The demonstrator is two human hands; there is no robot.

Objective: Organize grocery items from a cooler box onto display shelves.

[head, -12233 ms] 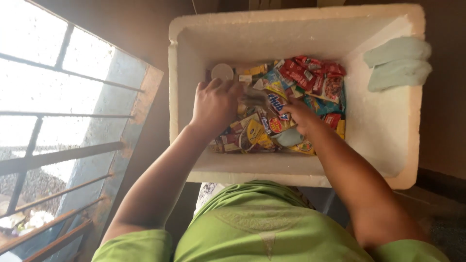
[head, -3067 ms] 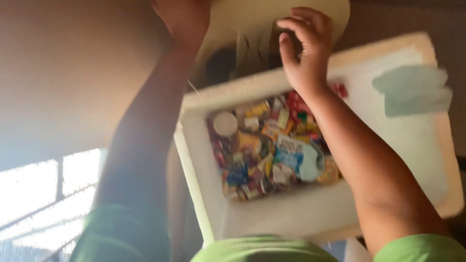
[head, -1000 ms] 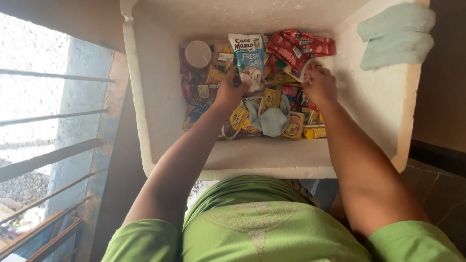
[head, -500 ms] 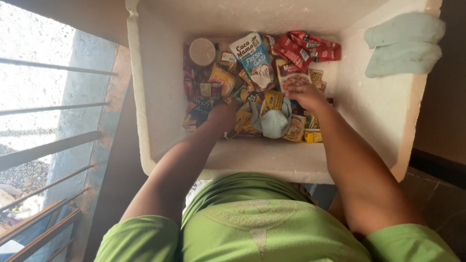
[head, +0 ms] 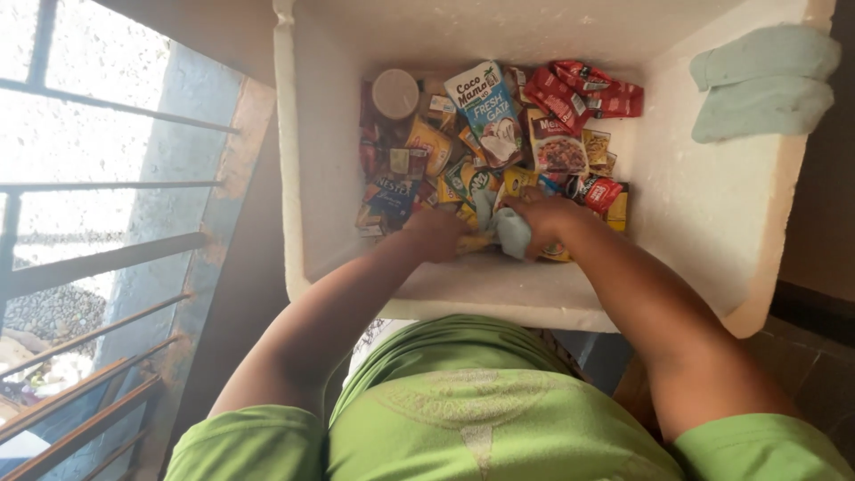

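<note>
Barred window (head: 98, 249) filling the left of the frame, daylight coming through. White foam box (head: 704, 214) sitting centre to right, folded pale green cloth (head: 766, 80) on its upper right rim. Both hands working low in the box, seemingly sorting: left hand (head: 436, 233) closing on yellow sachets (head: 472, 242), right hand (head: 548, 218) gripping a pale blue packet (head: 514, 233). Lifting either would call for a firm pinch. White round lid (head: 395, 93) upper left, blue-green carton (head: 488, 111) centre top, red pouches (head: 583, 89) upper right.
</note>
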